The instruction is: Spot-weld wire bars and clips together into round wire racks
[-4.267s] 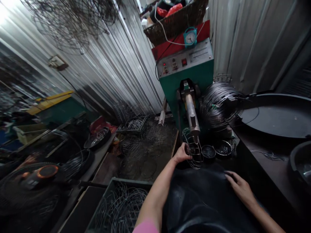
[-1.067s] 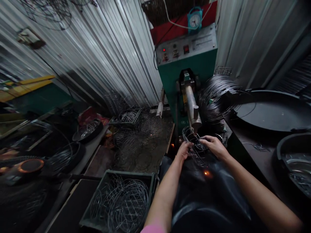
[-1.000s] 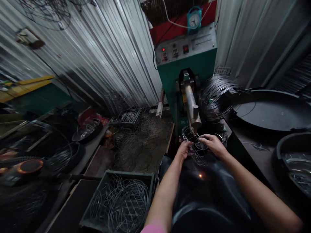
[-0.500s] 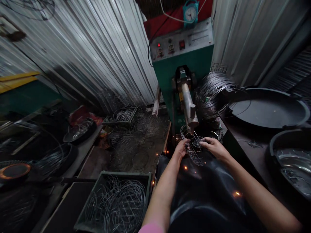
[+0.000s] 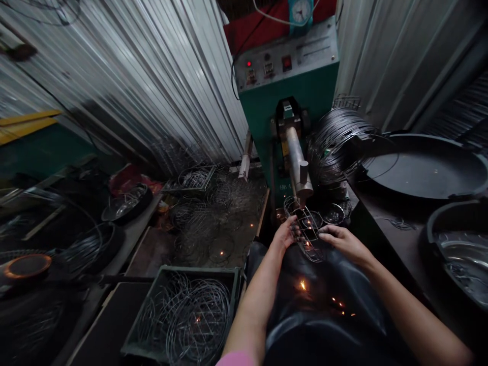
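Observation:
A round wire grid hangs tilted beneath the electrode tip of a green spot welder, over the dark apron on my lap. My left hand is closed on the grid's left edge, fingers wrapped round its wires. At the grid's right edge, the thumb and forefinger of my right hand are pinched together; whether they grip a wire of the grid or a small piece is too small to tell. Bright sparks lie scattered on the grid and apron.
A green crate of wire rings and grids stands at my left. Beside the welder sits a coil of wire. Large black pans rest on the right bench, one holding small metal pieces. More wire parts cover the floor at left.
The right fingertips have shifted slightly right and down along the grid's edge. The grid has moved slightly down with my left hand still on it. Fresh sparks have spread over the apron and crate.

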The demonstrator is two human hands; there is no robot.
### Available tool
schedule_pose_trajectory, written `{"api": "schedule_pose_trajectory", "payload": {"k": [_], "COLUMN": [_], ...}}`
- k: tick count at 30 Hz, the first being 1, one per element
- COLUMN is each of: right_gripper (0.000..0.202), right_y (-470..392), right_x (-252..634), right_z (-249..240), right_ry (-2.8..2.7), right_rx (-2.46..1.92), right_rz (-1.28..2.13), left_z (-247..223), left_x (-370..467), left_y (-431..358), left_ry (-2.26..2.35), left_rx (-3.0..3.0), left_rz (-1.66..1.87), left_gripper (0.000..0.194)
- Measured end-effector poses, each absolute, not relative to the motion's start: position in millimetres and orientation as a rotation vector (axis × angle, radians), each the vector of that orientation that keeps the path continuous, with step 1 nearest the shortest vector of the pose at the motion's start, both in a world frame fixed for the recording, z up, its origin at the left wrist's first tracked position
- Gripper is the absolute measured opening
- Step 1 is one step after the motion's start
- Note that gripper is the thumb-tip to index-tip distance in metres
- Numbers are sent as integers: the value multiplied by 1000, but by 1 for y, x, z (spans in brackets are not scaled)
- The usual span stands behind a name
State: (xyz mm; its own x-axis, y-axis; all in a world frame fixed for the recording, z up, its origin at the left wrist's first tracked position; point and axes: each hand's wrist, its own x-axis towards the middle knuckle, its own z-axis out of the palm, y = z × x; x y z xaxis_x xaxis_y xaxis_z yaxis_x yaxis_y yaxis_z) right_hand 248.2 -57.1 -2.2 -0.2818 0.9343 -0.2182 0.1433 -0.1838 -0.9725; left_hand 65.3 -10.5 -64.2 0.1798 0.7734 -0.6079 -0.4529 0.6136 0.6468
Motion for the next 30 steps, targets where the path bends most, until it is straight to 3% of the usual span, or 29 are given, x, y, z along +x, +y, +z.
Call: {"api": "schedule_pose_trajectory", "payload": {"k": [18, 22, 25, 30], "right_gripper": [31, 33, 36, 38], "right_y": [-10, -23, -43, -68], "right_x": [218, 227, 243, 254], "right_z": [7, 1, -8, -17], "right_ry": [-1427, -1387, -1416, -1416], "right_rx": [-1290, -1271, -1296, -1317], "right_rz": [1340, 1354, 1396, 1525], "left_z": [-66, -69, -74, -85], "left_x": [63, 55, 41, 39], "left_y": [18, 3, -23, -46], "left_ry": [1085, 1065, 1287, 1424], "left_rx": [176, 238, 579, 1712], "left_rz": [846, 790, 907, 1076], "left_gripper": [43, 55, 60, 78]}}
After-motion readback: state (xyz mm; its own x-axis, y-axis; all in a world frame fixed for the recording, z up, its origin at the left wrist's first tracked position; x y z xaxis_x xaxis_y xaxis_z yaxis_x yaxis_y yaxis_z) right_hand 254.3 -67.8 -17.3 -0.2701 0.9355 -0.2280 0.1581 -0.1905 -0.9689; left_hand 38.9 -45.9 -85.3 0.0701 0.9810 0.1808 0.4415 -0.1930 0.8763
